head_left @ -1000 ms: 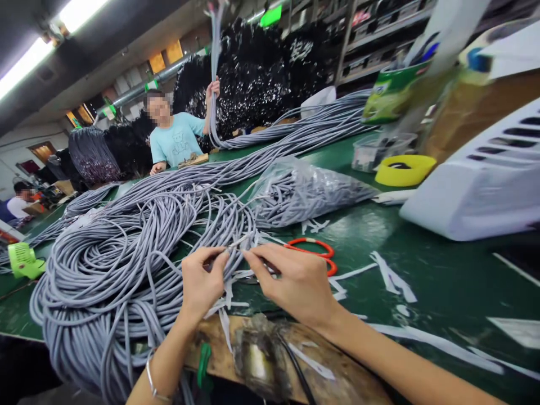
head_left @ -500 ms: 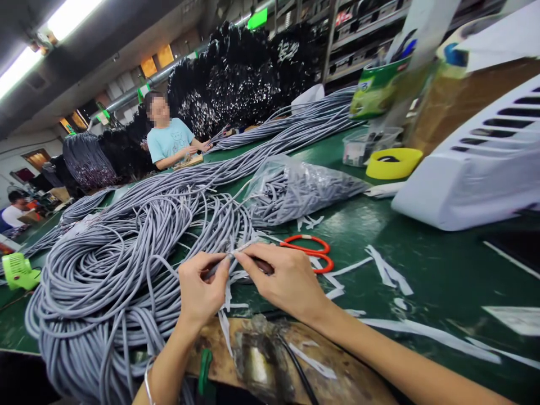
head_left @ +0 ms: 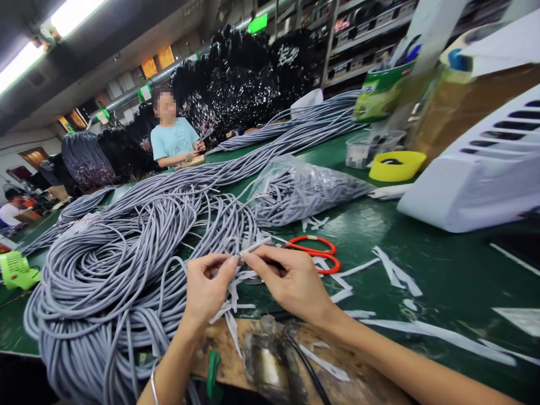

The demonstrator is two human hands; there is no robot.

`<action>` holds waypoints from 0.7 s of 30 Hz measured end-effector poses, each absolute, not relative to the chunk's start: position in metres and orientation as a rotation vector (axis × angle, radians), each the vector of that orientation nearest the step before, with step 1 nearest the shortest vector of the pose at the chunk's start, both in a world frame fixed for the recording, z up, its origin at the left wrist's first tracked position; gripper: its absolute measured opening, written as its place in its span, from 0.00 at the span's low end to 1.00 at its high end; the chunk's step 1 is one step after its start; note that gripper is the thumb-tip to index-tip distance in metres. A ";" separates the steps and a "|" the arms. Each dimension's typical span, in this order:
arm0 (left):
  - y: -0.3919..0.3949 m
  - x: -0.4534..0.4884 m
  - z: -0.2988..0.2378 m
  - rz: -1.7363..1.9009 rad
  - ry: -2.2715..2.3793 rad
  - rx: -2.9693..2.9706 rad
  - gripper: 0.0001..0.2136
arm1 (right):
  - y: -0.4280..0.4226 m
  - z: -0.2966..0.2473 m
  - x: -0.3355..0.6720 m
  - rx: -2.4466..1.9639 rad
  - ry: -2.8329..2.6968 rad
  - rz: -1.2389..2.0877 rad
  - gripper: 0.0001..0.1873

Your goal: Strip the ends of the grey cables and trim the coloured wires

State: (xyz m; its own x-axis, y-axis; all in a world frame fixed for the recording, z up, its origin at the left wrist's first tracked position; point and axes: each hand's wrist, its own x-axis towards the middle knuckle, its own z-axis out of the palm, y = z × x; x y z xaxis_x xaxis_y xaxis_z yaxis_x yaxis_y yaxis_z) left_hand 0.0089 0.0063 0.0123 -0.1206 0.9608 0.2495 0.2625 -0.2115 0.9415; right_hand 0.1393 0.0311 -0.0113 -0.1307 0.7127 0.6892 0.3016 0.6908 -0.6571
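Note:
My left hand [head_left: 211, 284] and my right hand [head_left: 295, 281] meet in front of me, thumbs and forefingers pinched almost tip to tip. Between them is the end of a grey cable [head_left: 241, 257], with fine strands that are hard to make out. A short pale length [head_left: 258, 244] sticks out above my right fingers. Left of my hands lies a big coil of grey cables [head_left: 105, 270]. Scissors with red handles [head_left: 314, 254] rest just beyond my right hand, their blades partly hidden. White strips [head_left: 233, 332] hang and lie under my fingers.
A clear bag of grey cut pieces [head_left: 304, 194] lies behind the scissors. Nearer me are a wooden board [head_left: 341, 360] and a metal block [head_left: 270, 365] with a black cord. At right stand a yellow ring [head_left: 397, 166] and a white slotted housing [head_left: 476, 180]. A co-worker [head_left: 175, 138] sits across.
Both hands have shifted slightly right in the picture, still pinched together at the cable end. The co-worker across now holds a small bunch of thin pieces upright.

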 end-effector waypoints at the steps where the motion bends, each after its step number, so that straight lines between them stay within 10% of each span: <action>1: 0.006 0.009 0.011 1.381 1.413 1.505 0.12 | 0.031 -0.012 0.138 -0.836 -1.701 0.451 0.16; 21: 0.001 0.014 0.006 1.577 1.411 1.441 0.09 | 0.019 -0.015 0.132 -0.571 -1.696 -0.130 0.09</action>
